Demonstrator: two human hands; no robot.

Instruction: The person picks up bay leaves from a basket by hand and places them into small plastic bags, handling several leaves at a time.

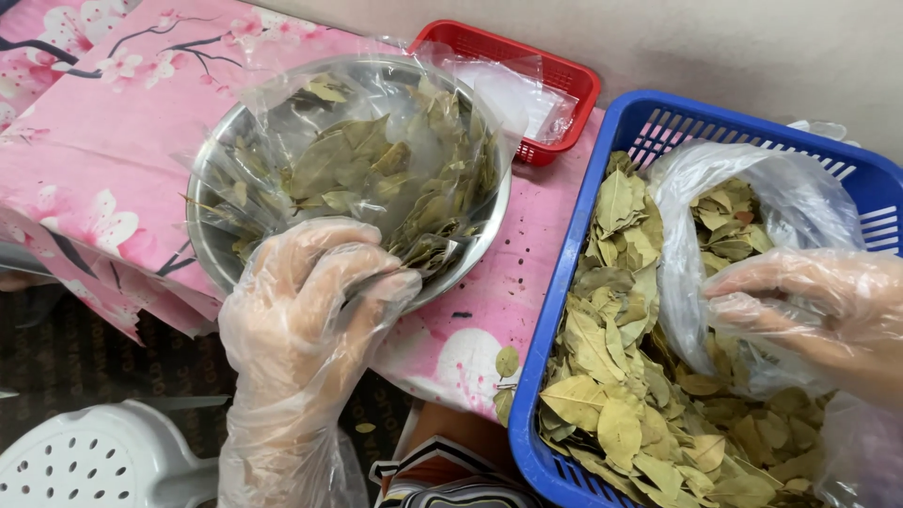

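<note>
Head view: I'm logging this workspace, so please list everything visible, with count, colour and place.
metal bowl: one, silver, centre-left, filled with packets of leaves
dried leaves: many, olive-green, loose in the basket
blue basket: one, right
clear bag: one, in the blue basket, holding leaves
red basket: one, top centre, holds clear plastic
tablecloth: one, pink, floral
white stool: one, bottom left
left hand: plastic-gloved, gripping a packet at the bowl
right hand: plastic-gloved, at the clear bag

Bowl (212,246) left of leaf basket (602,141)
</note>
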